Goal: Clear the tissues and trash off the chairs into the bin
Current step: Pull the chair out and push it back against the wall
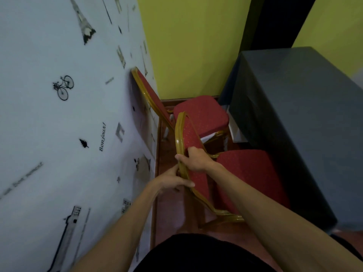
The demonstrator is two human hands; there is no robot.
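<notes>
Two red padded chairs with gold frames stand in a narrow gap along the wall. The near chair (249, 173) has its backrest right in front of me. My right hand (194, 160) grips the top of that backrest's gold frame. My left hand (172, 181) holds the same frame just below it, thumb across the red padding. The far chair (202, 112) stands behind, its back against the wall. Both red seats look bare; I see no tissues, trash or bin.
A wall with black-and-white Paris wallpaper (68, 114) runs along the left. A yellow wall (192, 46) closes the far end. A table under a dark grey cloth (298, 118) stands tight against the chairs on the right. The floor (169, 209) is reddish brown.
</notes>
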